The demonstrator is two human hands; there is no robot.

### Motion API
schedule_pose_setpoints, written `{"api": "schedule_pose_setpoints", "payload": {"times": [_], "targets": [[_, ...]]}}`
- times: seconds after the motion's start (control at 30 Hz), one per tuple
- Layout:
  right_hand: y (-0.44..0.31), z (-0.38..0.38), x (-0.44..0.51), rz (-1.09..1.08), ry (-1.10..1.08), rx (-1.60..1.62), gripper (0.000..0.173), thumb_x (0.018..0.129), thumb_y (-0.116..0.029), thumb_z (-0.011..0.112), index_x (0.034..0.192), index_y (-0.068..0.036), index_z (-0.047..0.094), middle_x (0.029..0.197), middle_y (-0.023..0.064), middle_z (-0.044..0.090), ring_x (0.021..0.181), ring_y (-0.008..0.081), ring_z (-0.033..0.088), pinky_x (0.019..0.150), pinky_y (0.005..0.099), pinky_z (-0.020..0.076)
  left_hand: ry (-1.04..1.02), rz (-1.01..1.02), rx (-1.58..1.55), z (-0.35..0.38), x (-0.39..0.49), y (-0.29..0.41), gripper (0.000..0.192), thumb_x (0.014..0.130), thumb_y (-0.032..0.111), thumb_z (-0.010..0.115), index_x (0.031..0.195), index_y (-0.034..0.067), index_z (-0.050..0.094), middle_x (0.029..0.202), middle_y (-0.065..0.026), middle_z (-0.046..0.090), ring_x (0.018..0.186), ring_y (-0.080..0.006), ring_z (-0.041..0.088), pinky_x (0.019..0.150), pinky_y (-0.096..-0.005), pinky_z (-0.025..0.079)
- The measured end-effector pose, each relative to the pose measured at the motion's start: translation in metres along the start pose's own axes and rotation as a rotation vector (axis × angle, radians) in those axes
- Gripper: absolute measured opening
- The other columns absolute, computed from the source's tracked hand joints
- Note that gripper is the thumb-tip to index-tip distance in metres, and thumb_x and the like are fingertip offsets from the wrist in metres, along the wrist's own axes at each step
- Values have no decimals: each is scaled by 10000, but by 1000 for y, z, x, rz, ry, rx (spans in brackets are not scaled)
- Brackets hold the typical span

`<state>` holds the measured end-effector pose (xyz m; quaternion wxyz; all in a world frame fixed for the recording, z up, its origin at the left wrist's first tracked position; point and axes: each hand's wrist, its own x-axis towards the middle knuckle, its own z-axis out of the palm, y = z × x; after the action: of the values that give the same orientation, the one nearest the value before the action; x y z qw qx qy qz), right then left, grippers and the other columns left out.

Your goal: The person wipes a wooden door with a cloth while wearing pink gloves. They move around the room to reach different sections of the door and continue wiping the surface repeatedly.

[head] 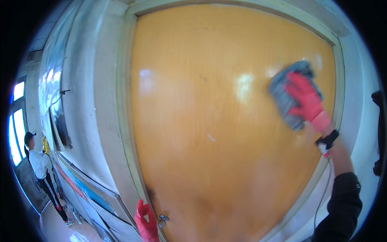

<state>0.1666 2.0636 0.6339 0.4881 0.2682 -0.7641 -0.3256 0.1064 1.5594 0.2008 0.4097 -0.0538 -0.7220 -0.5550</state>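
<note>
A grey cloth [285, 93] lies flat against the upper right part of a yellow-brown wooden door [211, 106]. My right hand [305, 98], in a red rubber glove, presses on the cloth with spread fingers, and a black strap with a cable circles that wrist. At the lower left, my left hand [146, 220] wears a matching red glove. It holds nothing, its fingers are partly curled with a gap at the thumb, and it is beside the metal door knob [163, 218]. Dark smudges mark the door's lower part.
A pale door frame [125, 99] surrounds the door. Leaning panels [99, 196] stand along the wall at left, below a hanging clear plastic sheet [51, 69]. Farther left, another person [39, 163] in yellow gloves faces that wall near a bright window [18, 127].
</note>
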Motion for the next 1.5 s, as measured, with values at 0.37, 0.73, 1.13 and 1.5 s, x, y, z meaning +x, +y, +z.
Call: {"api": "schedule_pose_setpoints", "payload": {"times": [0.37, 0.73, 1.13, 1.5], "targets": [[-103, 82, 340, -89, 326, 14, 644, 871, -374, 707, 1451, -160, 525, 1582, 159, 393, 1464, 374, 352, 1210, 544, 273, 8, -39, -214, 49, -6, -13, 509, 927, -60, 587, 1427, 13, 519, 1056, -76, 695, 937, -168, 652, 873, -318, 517], [-51, 38, 69, -87, -62, 103, 792, 750, -318, 778, 1489, -200, 522, 1600, 106, 404, 1496, 343, 327, 1246, 481, 249, 65, 22, 70, -25, -25, -47, 451, 993, 1, 590, 1438, 31, 525, 1031, -62, 681, 923, -148, 624, 891, -305, 498], [-37, 69, 268, 228, 267, -317, 678, 991, -513, 533, 1438, -4, 512, 1515, 257, 448, 1433, 410, 386, 1216, 452, 291, 21, -160, -182, -21, -5, -86, 486, 969, -48, 586, 1446, 4, 511, 1108, -86, 704, 999, -161, 656, 954, -312, 493], [-452, 227, 234, 182, 115, 57, 482, 940, -269, 517, 1412, -190, 569, 1655, 107, 308, 1479, 404, 321, 1169, 672, 231, -132, -103, -335, 35, 37, -58, 504, 940, -43, 577, 1436, 24, 514, 1084, -112, 705, 995, -201, 672, 898, -333, 520]]}}
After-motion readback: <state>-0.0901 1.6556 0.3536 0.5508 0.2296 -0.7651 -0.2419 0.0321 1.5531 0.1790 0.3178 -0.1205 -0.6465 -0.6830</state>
